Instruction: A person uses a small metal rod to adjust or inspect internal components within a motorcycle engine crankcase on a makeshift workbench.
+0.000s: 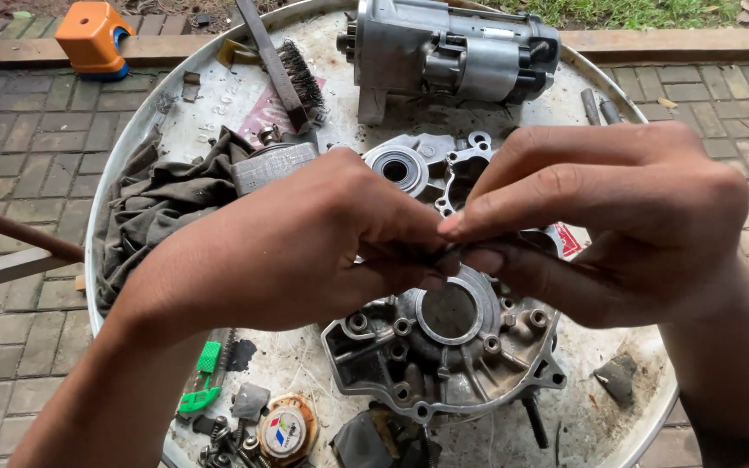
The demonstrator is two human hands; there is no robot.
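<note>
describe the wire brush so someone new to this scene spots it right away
Start at the round white tray holding the engine parts. Near its far rim, left of the silver starter motor, lies the wire brush. Its dark bristle tuft on a long flat handle sets it apart from the cast metal pieces.

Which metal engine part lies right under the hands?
The round-holed casing at the tray's near edge; the motor and bearing cover lie farther back.

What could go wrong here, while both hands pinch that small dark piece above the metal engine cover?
1. The small dark piece, pinched only by fingertips of the left hand and right hand, may slip and fall into the open hole of the engine cover below.
2. It might instead roll among the loose screws and be hard to find.
3. The wire brush lies close, so a forearm may scrape its bristles.
</note>
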